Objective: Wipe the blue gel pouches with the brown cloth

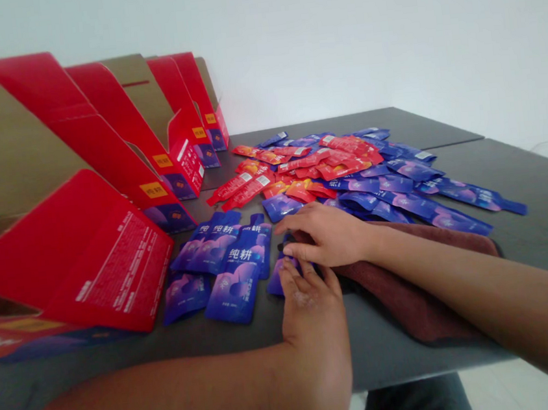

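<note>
red cartons (102,151), blue sachets (226,268), maroon towel (411,301) under right hand (326,235)

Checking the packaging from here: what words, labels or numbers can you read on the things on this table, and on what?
"纯耕" in white on the glossy blue sachet at the front.
"纯耕" again on the glossy blue sachet behind it.
Yellow label on the red cardboard carton: too blurred to read.
White print on the flat red cardboard panel: too small to read.
White labels on the glossy red sachets: too blurred to read.
</note>
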Demonstrator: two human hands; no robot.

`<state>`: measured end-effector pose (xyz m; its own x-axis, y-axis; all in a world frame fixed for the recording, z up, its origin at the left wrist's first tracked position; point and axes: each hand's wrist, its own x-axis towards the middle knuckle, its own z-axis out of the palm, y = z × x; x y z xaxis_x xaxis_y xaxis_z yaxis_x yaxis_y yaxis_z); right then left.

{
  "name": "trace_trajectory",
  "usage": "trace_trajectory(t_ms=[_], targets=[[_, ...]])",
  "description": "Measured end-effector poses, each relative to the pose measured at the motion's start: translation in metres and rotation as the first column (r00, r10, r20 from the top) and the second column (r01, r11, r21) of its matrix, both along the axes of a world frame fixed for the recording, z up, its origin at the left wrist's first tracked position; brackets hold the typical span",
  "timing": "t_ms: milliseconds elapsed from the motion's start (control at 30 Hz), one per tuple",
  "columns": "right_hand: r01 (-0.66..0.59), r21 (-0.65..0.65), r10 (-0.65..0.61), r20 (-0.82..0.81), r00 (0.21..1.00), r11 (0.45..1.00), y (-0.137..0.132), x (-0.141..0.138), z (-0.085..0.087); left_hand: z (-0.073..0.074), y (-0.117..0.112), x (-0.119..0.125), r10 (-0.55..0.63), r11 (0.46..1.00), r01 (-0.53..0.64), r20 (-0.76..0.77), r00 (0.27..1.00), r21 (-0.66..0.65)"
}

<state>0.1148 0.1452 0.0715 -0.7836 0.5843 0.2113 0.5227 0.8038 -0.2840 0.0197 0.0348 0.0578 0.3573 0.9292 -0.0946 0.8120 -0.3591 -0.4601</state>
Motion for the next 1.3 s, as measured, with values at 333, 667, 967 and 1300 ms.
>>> trace_trajectory(t_ms=[333, 667, 967, 1300], targets=[[0.008, -0.009, -0.008, -0.004, 1.000, 1.000, -0.0010, 0.0010, 0.0000, -0.0026, -0.0020, -0.0005, 0.015, 1.000, -0.015, 0.026, 1.000, 0.021], [0.015, -0.017, -0.015, -0.002, 1.000, 1.000, -0.0014, 0.0004, 0.0007, -0.0023, -0.0019, 0.0004, 0.030, 0.999, -0.032, 0.062, 0.998, 0.032], [0.025, -0.009, -0.025, -0.003, 1.000, 1.000, -0.0012, -0.0003, 0.0003, -0.0014, -0.0019, -0.0001, 0.027, 0.999, -0.029, 0.069, 0.997, 0.031], [0.027, -0.019, -0.027, -0.003, 1.000, 0.999, -0.0011, -0.0005, 0.0001, -0.0033, -0.0025, 0.0000, 0.034, 0.999, -0.038, 0.097, 0.995, 0.034]])
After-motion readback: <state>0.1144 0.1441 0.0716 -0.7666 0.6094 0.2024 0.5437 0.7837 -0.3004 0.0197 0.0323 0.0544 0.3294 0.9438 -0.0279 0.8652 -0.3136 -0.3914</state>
